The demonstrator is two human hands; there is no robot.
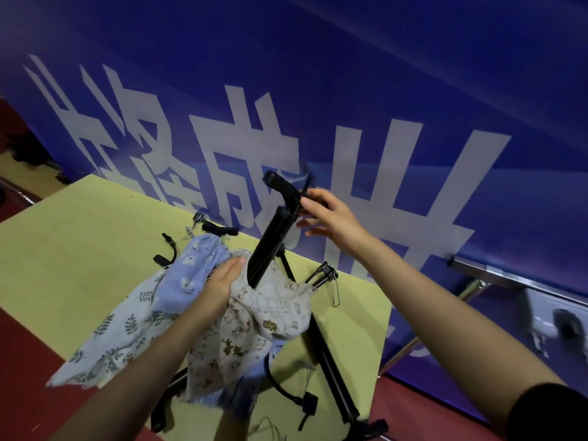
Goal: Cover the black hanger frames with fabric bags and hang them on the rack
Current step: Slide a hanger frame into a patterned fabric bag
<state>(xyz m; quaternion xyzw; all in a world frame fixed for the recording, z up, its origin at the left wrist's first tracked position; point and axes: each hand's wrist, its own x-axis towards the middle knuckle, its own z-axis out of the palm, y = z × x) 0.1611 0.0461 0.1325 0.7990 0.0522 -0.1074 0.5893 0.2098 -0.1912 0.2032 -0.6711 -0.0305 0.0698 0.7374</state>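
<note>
A black hanger frame (pixel 272 230) stands tilted above the yellow table (pixel 79 249), its lower end inside a beige animal-print fabric bag (pixel 254 319). My left hand (pixel 219 284) grips the bag's rim beside the frame. My right hand (pixel 324 214) pinches the frame's upper part, just below its angled top piece. A light-blue floral bag (pixel 194 268) and a leaf-print fabric (pixel 111 338) lie under my left forearm. More black frame parts (pixel 331 377) lie on the table beneath the bags.
A blue banner with large white characters (pixel 286 128) stands right behind the table. Loose black clips and hooks (pixel 219 229) lie near the table's far edge, and a wire clip (pixel 332 281) to the right. Red floor surrounds the table; a metal bar (pixel 509 278) is at right.
</note>
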